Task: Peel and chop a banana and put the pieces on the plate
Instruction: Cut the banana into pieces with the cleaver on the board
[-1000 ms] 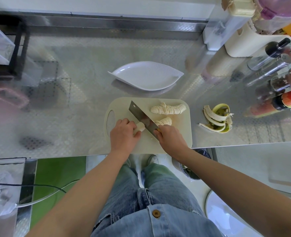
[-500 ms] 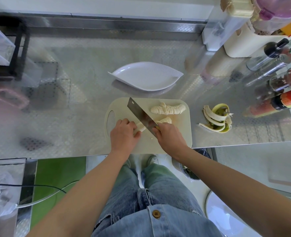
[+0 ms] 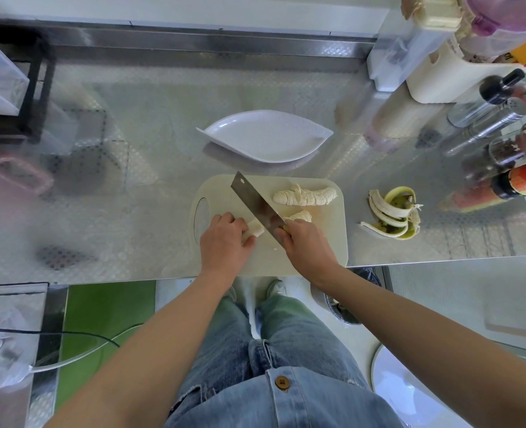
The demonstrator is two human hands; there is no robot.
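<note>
Head view: a steel counter (image 3: 162,149) carried a cream cutting board (image 3: 326,242) at its near edge.
Left side: the left hand (image 3: 224,239) lay near the board's left edge, beside the handle slot. Its fingers were curled over an uncut banana piece (image 3: 255,231), holding it down on the board.
Right side: the right hand (image 3: 308,245) was clenched round the handle of the knife (image 3: 255,202), near the middle of the board. The hand hid most of the handle.
Blade: it ran diagonally from the right hand toward the board's far-left corner. Its lower part stood between the banana piece and a small cluster of slices (image 3: 300,216).
Cut fruit: a longer row of slices (image 3: 305,196) lay along the board's far edge, toward the far-right corner.
Dish: the white leaf-shaped plate (image 3: 264,139) sat on the counter just beyond the board's far edge, not touching it.
Waste: the peel (image 3: 393,214) lay on the counter, apart from the board's right edge.
</note>
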